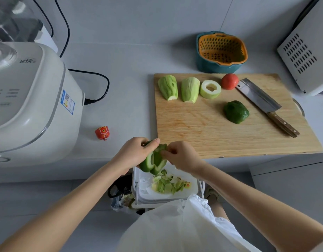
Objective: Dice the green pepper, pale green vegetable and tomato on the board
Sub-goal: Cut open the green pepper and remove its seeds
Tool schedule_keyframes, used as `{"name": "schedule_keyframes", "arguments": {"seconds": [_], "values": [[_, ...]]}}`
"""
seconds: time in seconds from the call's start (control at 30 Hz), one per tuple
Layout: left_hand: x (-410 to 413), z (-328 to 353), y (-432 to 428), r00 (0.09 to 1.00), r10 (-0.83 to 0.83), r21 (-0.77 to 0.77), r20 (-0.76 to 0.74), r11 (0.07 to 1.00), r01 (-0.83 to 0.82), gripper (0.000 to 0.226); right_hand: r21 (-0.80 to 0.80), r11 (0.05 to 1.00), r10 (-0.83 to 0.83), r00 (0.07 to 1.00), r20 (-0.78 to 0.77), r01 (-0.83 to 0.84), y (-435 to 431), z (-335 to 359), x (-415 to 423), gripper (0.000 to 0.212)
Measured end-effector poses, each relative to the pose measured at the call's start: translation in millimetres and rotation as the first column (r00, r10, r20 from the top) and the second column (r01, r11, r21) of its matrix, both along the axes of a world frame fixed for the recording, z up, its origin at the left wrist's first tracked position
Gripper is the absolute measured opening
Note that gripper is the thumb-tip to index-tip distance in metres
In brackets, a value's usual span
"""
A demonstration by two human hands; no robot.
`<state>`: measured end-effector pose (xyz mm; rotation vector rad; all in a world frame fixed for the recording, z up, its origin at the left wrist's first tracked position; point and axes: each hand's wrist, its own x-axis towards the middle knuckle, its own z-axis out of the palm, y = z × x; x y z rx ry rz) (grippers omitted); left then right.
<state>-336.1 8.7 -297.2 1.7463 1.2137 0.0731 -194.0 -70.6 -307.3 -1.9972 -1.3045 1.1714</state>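
Observation:
My left hand (134, 153) grips a green pepper half (153, 161) off the counter's front edge, above a white bin (138, 193) holding green scraps. My right hand (182, 156) pinches the pepper's inner top edge. On the wooden board (202, 128) lie another green pepper half (236, 111), two peeled pale green vegetable halves (168, 87) (190, 90), a hollow pale green ring (210, 89) and a tomato (229, 81). A cleaver (266, 104) rests on the board's right side, with its handle toward me.
A large white cooker (27, 99) with a black cord stands at the left. A small red packet (102, 132) lies on the counter. An orange strainer in a teal bowl (221, 51) sits behind the board. A white appliance (306, 51) is at the right.

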Motion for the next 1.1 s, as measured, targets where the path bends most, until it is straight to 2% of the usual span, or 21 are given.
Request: {"name": "schedule_keyframes", "arguments": {"seconds": [0.03, 0.07, 0.1, 0.13, 0.2, 0.23, 0.3, 0.37, 0.43, 0.53, 0.57, 0.63, 0.7, 0.73, 0.8, 0.83, 0.9, 0.93, 0.97, 1.07, 1.1], "values": [[-1.5, -0.6, 1.6, 1.0, 0.009, -0.036, 0.011, 0.999, -0.009, 0.047, -0.056, 0.995, -0.09, 0.975, -0.205, 0.08, -1.6, -0.6, 6.5, 0.036], [-3.1, -1.4, 3.3, 0.999, 0.026, -0.07, 0.027, 0.997, -0.024, 0.046, -0.122, 0.982, -0.179, 0.909, -0.377, 0.143, -4.0, -2.2, 12.9, 0.034], [-5.0, -2.6, 5.4, 0.998, 0.049, -0.093, 0.044, 0.995, -0.045, 0.046, -0.167, 0.97, -0.233, 0.865, -0.444, 0.176, -7.1, -5.2, 18.5, 0.032], [-7.0, -4.0, 7.6, 0.996, 0.071, -0.104, 0.055, 0.992, -0.065, 0.046, -0.188, 0.965, -0.245, 0.885, -0.397, 0.183, -10.5, -10.1, 22.8, 0.032], [-10.1, -4.9, 11.0, 0.993, 0.099, -0.106, 0.064, 0.99, -0.092, 0.045, -0.228, 0.967, -0.144, 0.984, -0.105, 0.117, -17.6, -26.7, 25.3, 0.04], [-10.8, -4.8, 11.9, 0.991, 0.113, -0.119, 0.074, 0.987, -0.104, 0.046, -0.259, 0.963, -0.059, 0.997, 0.043, 0.068, -20.7, -37.0, 23.2, 0.046], [-9.5, -3.1, 12.4, 0.979, 0.167, -0.203, 0.114, 0.969, -0.141, 0.048, -0.3, 0.954, 0.077, 0.969, 0.234, -0.004, -26.9, -60.0, 17.3, 0.051], [-6.2, -0.8, 12.4, 0.965, 0.217, -0.277, 0.146, 0.946, -0.17, 0.052, -0.291, 0.954, 0.161, 0.936, 0.314, -0.067, -32.3, -80.4, 13.3, 0.04], [-2.7, 0.3, 13.7, 0.961, 0.228, -0.28, 0.159, 0.943, -0.178, 0.053, -0.313, 0.945, 0.194, 0.936, 0.293, -0.098, -34.2, -91.6, 14.4, 0.025], [2.0, 1.0, 16.8, 0.956, 0.239, -0.269, 0.17, 0.945, -0.188, 0.052, -0.407, 0.895, 0.272, 0.947, 0.174, -0.182, -33.7, -98.7, 20.5, 0.064], [3.5, 1.4, 17.7, 0.956, 0.239, -0.266, 0.172, 0.945, -0.189, 0.052, -0.415, 0.888, 0.279, 0.95, 0.142, -0.198, -34.5, -102.7, 22.8, 0.069], [8.0, 1.9, 19.0, 0.956, 0.233, -0.258, 0.175, 0.949, -0.184, 0.052, -0.404, 0.901, 0.235, 0.96, 0.152, -0.156, -36.5, -105.4, 24.7, 0.057], [13.1, 2.9, 19.2, 0.957, 0.226, -0.252, 0.18, 0.951, -0.178, 0.05, -0.343, 0.937, 0.154, 0.956, 0.25, -0.061, -37.1, -105.2, 23.7, 0.023], [15.8, 3.2, 18.9, 0.959, 0.219, -0.25, 0.18, 0.953, -0.171, 0.049, -0.311, 0.95, 0.114, 0.953, 0.281, -0.022, -38.0, -107.0, 24.1, 0.025], [21.3, 4.5, 18.1, 0.964, 0.199, -0.246, 0.177, 0.957, -0.152, 0.047, -0.308, 0.951, 0.111, 0.958, 0.264, -0.026, -38.1, -103.7, 23.5, 0.032], [24.3, 5.5, 17.8, 0.964, 0.195, -0.255, 0.179, 0.956, -0.146, 0.046, -0.327, 0.941, 0.162, 0.96, 0.227, -0.082, -38.3, -102.1, 24.5, 0.032], [31.5, 8.5, 16.7, 0.959, 0.202, -0.299, 0.197, 0.944, -0.138, 0.042, -0.365, 0.902, 0.282, 0.955, 0.097, -0.229, -40.1, -96.6, 29.4, 0.06], [35.9, 9.5, 16.5, 0.955, 0.21, -0.328, 0.21, 0.935, -0.133, 0.039, -0.355, 0.903, 0.281, 0.958, 0.062, -0.242, -41.2, -93.5, 32.5, 0.069], [39.9, 10.8, 16.5, 0.95, 0.22, -0.363, 0.221, 0.923, -0.129, 0.036, -0.311, 0.928, 0.236, 0.969, 0.065, -0.205, -41.2, -88.1, 36.8, 0.065], [56.8, 16.1, 16.1, 0.924, 0.274, -0.514, 0.266, 0.851, -0.105, 0.033, -0.125, 0.99, -0.056, 0.996, 0.076, 0.066, -40.9, -61.0, 59.6, 0.018], [64.1, 17.7, 16.0, 0.915, 0.294, -0.557, 0.277, 0.825, -0.096, 0.035, -0.074, 0.987, -0.141, 0.988, 0.059, 0.145, -41.1, -50.6, 71.6, 0.014]]}}
